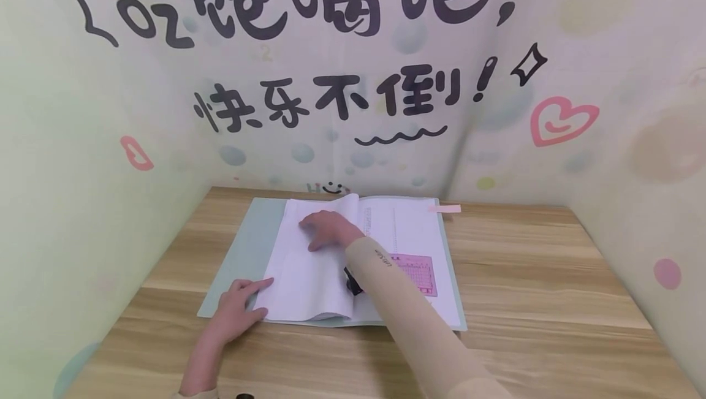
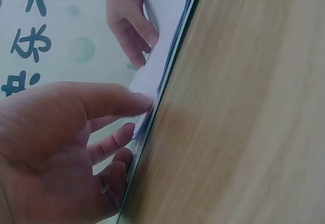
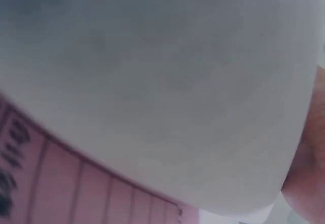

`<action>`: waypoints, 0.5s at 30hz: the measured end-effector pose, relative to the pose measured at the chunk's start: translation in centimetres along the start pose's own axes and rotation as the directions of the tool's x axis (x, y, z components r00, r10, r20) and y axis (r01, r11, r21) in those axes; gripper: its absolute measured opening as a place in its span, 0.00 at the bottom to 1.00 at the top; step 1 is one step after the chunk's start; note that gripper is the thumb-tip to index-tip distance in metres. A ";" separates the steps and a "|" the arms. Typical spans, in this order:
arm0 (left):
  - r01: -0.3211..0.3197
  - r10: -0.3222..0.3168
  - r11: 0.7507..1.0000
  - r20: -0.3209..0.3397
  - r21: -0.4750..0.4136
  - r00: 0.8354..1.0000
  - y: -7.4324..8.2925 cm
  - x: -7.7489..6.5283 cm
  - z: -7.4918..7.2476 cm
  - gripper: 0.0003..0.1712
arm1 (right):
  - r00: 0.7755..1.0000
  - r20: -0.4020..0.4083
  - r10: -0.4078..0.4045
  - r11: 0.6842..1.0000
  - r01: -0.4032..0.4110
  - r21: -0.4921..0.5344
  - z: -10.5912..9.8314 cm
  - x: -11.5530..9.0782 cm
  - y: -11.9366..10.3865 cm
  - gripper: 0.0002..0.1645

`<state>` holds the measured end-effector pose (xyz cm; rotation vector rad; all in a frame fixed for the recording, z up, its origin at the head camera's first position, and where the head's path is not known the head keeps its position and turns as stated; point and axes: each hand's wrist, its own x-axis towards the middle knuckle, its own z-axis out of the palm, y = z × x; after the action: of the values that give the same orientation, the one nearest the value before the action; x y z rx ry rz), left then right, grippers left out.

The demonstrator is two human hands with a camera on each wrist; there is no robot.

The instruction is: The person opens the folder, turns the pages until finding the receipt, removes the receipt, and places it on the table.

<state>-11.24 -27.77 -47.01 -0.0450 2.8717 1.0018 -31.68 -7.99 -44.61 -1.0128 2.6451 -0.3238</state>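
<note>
An open folder with a pale blue-green cover (image 1: pixel 231 252) lies on the wooden table, with white pages inside. My left hand (image 1: pixel 234 313) is at the lower left corner of the turned pages (image 1: pixel 292 282). In the left wrist view, the thumb of that left hand (image 2: pixel 61 142) lies on the page edge, its other fingers loosely bent beside it. Palm down, my right hand (image 1: pixel 331 229) rests on the upper part of the same pages, fingers spread. The right wrist view is mostly filled by a white sheet (image 3: pixel 167 97), with part of the right hand (image 3: pixel 307 173) at its edge.
A pink printed sheet (image 1: pixel 416 275) shows on the folder's right page, partly behind the right sleeve (image 1: pixel 408 307). A pale pink tab (image 1: pixel 445 208) sticks out at the upper right. Bare wood table (image 1: pixel 540 282) extends right, up to the lettered wall (image 1: pixel 342 166).
</note>
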 end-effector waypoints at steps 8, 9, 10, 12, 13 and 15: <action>-0.014 0.014 1.000 0.010 0.017 1.000 -0.1 0.0 0.0 0.32 | 0.998 -0.027 -0.048 0.993 0.045 -0.105 0.2 0.2 -0.8 0.31; -0.020 0.020 1.000 0.008 0.021 1.000 -0.1 -0.1 0.0 0.34 | 0.998 -0.033 -0.046 0.992 0.042 -0.123 0.2 0.3 -0.8 0.31; -0.024 0.024 0.999 0.006 0.023 1.000 -0.1 -0.1 0.0 0.36 | 0.998 -0.038 -0.044 0.989 0.038 -0.140 0.3 0.4 -0.9 0.31; -0.027 0.027 0.999 0.001 0.022 1.000 -0.1 -0.2 0.0 0.38 | 0.998 -0.051 -0.038 0.988 0.030 -0.153 0.5 0.5 -1.0 0.31; -0.026 0.026 0.999 0.000 0.019 1.000 -0.1 -0.2 0.0 0.39 | 0.998 -0.056 -0.034 0.987 0.025 -0.156 0.7 0.6 -1.0 0.31; -0.021 0.021 1.000 0.001 0.015 1.000 0.0 -0.2 -0.1 0.40 | 0.998 -0.061 -0.027 0.987 0.017 -0.160 0.9 0.8 -1.0 0.31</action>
<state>-11.05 -27.83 -46.95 -0.0132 2.8847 0.9835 -31.33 -9.38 -45.26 -1.0982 2.7546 -0.1532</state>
